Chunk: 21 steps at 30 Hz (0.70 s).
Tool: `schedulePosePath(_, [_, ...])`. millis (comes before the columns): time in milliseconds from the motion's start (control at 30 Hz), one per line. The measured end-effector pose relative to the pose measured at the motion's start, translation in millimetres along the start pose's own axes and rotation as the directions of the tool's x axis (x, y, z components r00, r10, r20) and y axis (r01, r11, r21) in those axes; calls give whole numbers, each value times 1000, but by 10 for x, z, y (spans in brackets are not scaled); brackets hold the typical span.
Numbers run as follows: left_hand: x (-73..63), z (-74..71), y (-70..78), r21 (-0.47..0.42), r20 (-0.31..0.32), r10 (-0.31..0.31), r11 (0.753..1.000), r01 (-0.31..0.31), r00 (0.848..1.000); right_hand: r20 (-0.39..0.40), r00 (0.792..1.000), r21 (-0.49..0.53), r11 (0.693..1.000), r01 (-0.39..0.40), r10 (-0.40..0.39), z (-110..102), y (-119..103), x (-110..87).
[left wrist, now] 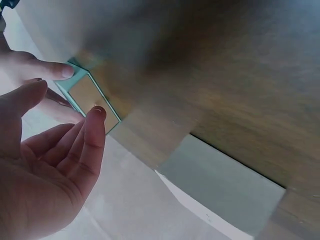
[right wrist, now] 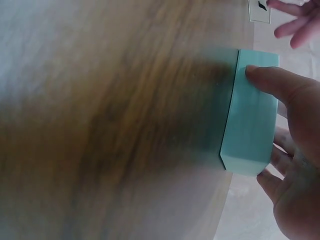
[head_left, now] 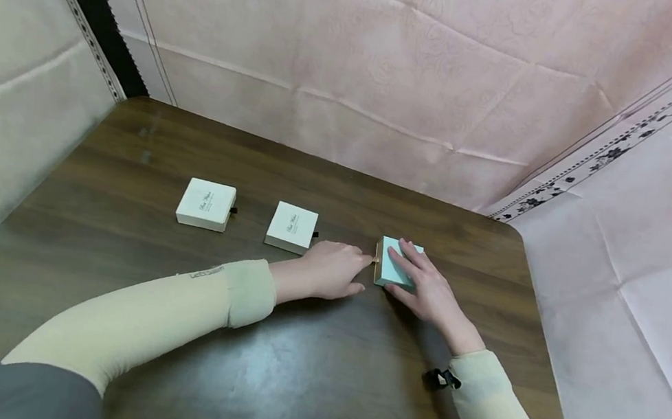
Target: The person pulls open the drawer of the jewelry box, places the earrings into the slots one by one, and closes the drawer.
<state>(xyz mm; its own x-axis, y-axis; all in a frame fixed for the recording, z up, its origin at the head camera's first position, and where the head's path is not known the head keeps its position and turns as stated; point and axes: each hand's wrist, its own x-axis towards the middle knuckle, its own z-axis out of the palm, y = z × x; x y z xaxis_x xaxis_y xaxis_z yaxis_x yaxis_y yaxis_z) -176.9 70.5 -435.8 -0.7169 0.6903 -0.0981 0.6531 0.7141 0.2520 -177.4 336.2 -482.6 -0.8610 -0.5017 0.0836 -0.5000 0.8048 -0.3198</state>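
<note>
My right hand (head_left: pixel 429 293) holds a small teal drawer box (head_left: pixel 387 272) on the table. Its thumb presses the near side and its other fingers spread over the top, as the right wrist view shows. The box's brown drawer front (left wrist: pixel 86 96), framed in teal, faces left. At that front is my left hand (head_left: pixel 332 271), its index fingertip right at the small pull tab. The left thumb stands apart from the other fingers. Just left of that hand lies a white box (head_left: pixel 292 225) with dark lettering and a black tab on its right side.
A second white lettered box (head_left: pixel 206 203) lies further left on the brown wooden table (head_left: pixel 265 395). Pale cloth (head_left: pixel 391 57) hangs behind the table and at both sides. A black band (head_left: pixel 114 25) runs down the back left corner.
</note>
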Motion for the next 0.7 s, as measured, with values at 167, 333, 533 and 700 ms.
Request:
schedulePosePath(167, [-159,22,-51,44,-22,25,999,-24,999,4,1000,-4,1000,7,-7,3,-5,-11])
schedulePosePath(333, [-330,-12,-131,65,-73,53,997,-48,996,-2,1000,-3,1000,-5,5,14,-29,-14])
schedulePosePath(533, [-704,-112,-309,45,-167,64,997,-57,984,2,1000,-16,1000,-10,10,17,-86,-21])
schedulePosePath(700, [-1074,-146,-527,-3,-312,29,1000,-31,949,0,1000,-36,999,5,-4,20,-125,-1])
